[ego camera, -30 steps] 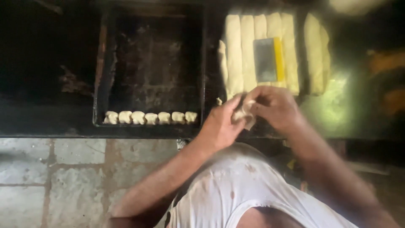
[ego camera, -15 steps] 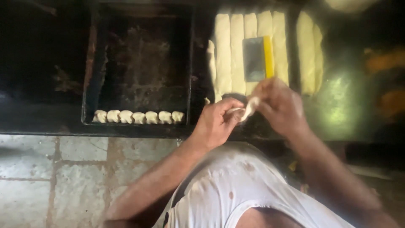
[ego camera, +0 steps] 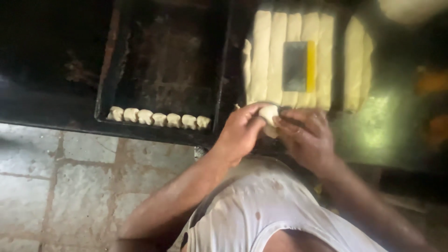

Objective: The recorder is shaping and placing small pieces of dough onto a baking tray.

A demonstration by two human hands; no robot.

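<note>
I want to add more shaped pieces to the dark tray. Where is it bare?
The dark tray is bare above the row of dough pieces along its near edge. The dough strips with the scraper are crowded.

Dough piece (ego camera: 269, 116) half hidden between blurred hands — right forearm cut off.

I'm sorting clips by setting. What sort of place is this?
Probably a small bakery. Long dough strips lie on a dark worktop, a black tray holds a row of dough pieces, and both hands shape a dough lump.
</note>
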